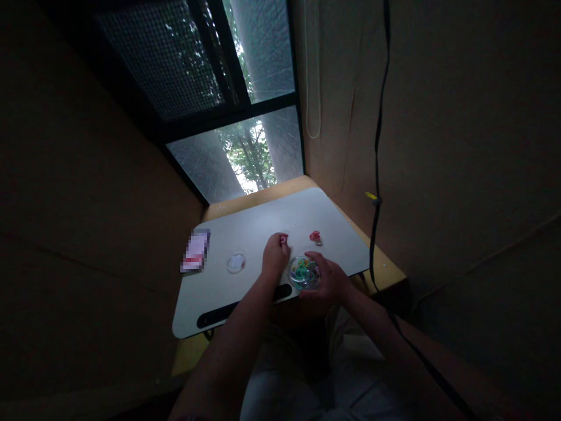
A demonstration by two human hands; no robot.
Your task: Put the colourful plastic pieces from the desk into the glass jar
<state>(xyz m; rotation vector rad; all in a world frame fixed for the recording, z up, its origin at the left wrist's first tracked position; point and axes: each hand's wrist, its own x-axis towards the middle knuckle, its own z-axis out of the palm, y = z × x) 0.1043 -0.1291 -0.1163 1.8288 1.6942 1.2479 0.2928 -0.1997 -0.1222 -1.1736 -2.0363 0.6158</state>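
My right hand [329, 277] is curled around the right side of a clear round container [291, 279] on the white board. Inside it lie several small coloured bands [303, 271], mostly green and yellow; they look like hair ties. My left hand [275, 255] is just beyond the container's left side, its fingers closed on a small pink band [283, 240]. Farther back, past the container, a small heap of red and pink bands [315, 236] rests on the board. A clear round lid [229, 264] lies flat to the left of my left hand.
The white lap-desk board [258, 231] stands on a wooden surface [390, 275] below a window. A blurred-out flat object [195, 251] lies at its left edge. A black slot [219, 314] runs along the near edge. A black cable [377, 152] hangs at the right.
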